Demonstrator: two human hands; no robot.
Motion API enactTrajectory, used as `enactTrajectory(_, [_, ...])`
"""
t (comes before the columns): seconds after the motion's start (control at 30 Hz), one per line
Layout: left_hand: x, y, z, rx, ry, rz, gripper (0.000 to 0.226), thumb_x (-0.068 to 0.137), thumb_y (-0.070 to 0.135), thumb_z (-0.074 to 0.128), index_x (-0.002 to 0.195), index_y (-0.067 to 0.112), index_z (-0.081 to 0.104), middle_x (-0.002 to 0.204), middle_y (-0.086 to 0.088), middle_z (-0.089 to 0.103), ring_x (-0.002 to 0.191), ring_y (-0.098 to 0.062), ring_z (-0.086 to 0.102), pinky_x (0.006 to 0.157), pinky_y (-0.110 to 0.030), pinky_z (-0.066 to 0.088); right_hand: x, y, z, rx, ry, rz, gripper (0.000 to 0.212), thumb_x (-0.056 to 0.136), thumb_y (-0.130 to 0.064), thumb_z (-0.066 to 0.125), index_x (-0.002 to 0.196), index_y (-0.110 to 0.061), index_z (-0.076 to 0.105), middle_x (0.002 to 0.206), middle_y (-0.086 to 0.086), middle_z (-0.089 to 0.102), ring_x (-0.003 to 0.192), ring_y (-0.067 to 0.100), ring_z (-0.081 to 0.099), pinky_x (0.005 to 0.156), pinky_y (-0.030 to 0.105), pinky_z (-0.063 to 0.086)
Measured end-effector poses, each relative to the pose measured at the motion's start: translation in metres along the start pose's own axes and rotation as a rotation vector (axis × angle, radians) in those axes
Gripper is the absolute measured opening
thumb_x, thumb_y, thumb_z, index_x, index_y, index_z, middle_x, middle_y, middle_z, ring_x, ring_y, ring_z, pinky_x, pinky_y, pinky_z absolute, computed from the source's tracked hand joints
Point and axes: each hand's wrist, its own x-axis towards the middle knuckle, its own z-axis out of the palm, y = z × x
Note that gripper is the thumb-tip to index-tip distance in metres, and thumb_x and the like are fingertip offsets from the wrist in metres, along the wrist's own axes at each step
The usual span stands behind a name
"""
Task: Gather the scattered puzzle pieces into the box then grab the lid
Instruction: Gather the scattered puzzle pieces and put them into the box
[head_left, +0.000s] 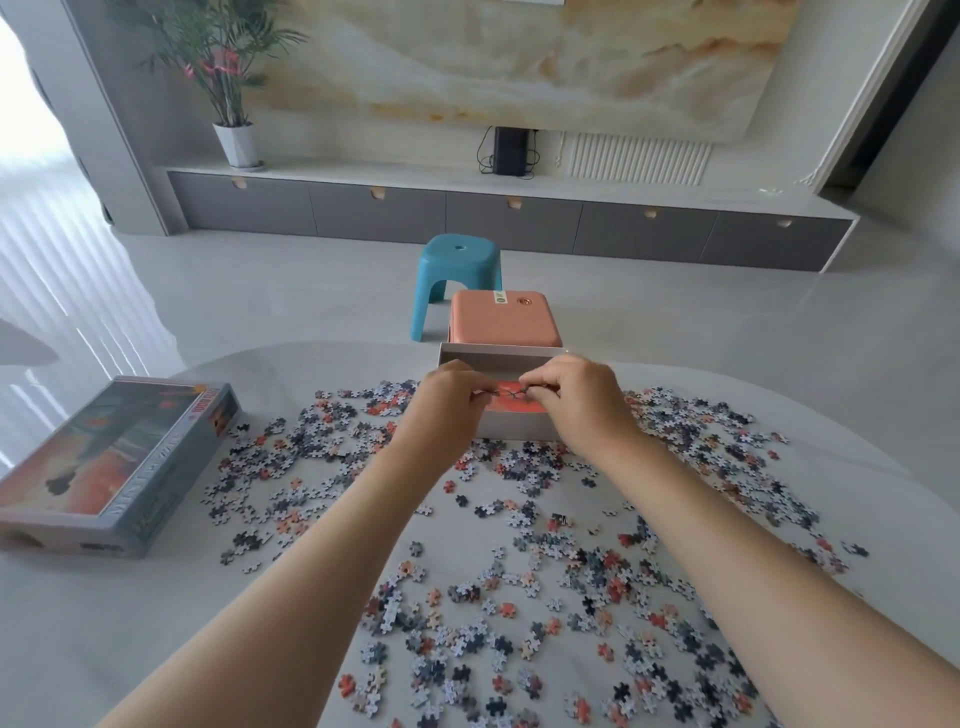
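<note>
Grey-and-coral pieces (519, 561) cover the table (104, 623) around the box (511, 423), lid (111, 462) far left, and with left hand (449, 397) and right hand (574, 397) pinching pieces above it, we risk drops outside.

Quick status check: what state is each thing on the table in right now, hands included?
box: open, upright, mostly empty
lid: off, lying picture-side up at table's left
puzzle pieces: scattered loose over table
left hand: pinching pieces above box
right hand: pinching pieces above box
</note>
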Motion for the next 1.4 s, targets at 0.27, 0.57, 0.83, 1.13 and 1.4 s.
enactTrajectory(0.27, [-0.008,-0.008,0.006,0.145,0.058,0.111,0.021,0.093,0.012,0.058,0.107,0.016,0.073,0.107,-0.003,0.068,0.097,-0.022,0.058,0.089,-0.039,0.047,-0.008,0.008,-0.002,-0.116,-0.031,-0.046,0.019,0.089,-0.007,0.064,0.1,-0.015,0.077,0.102,0.002,0.071,0.097,0.019,0.062,0.089,0.037,0.052])
enactTrajectory(0.57, [-0.061,0.003,0.0,0.243,-0.187,0.176,0.029,0.097,0.029,0.047,0.121,0.021,0.061,0.121,0.006,0.057,0.109,-0.013,0.053,0.097,-0.036,0.049,-0.051,-0.013,-0.007,-0.232,-0.473,0.006,0.042,0.095,-0.025,0.058,0.137,-0.028,0.053,0.142,-0.006,0.051,0.132,0.016,0.044,0.111,0.042,0.037])
enactTrajectory(0.83, [-0.076,0.008,-0.003,0.208,-0.408,0.154,0.042,0.094,0.03,0.055,0.136,0.024,0.052,0.137,0.006,0.05,0.129,-0.014,0.038,0.113,-0.034,0.032,-0.079,-0.018,-0.009,-0.151,-0.52,0.055,0.05,0.096,-0.02,0.057,0.144,-0.029,0.046,0.147,-0.009,0.043,0.139,0.015,0.033,0.117,0.038,0.026])
enactTrajectory(1.13, [-0.075,0.005,-0.014,0.392,-0.562,0.063,0.068,0.084,0.056,0.058,0.143,0.026,0.039,0.14,0.0,0.036,0.133,-0.023,0.026,0.11,-0.047,0.034,-0.08,-0.02,-0.009,-0.335,-0.653,0.212,0.089,0.082,-0.067,0.058,0.154,-0.032,0.019,0.149,-0.001,0.025,0.141,0.023,0.017,0.114,0.05,0.028])
enactTrajectory(1.4, [-0.069,0.01,-0.009,0.159,-0.463,-0.015,0.028,0.087,0.027,0.067,0.115,0.022,0.066,0.114,0.001,0.052,0.1,-0.014,0.053,0.097,-0.028,0.046,-0.071,-0.02,-0.001,-0.188,-0.53,0.181,0.042,0.089,-0.035,0.069,0.13,-0.03,0.061,0.123,-0.002,0.051,0.117,0.022,0.051,0.1,0.036,0.043])
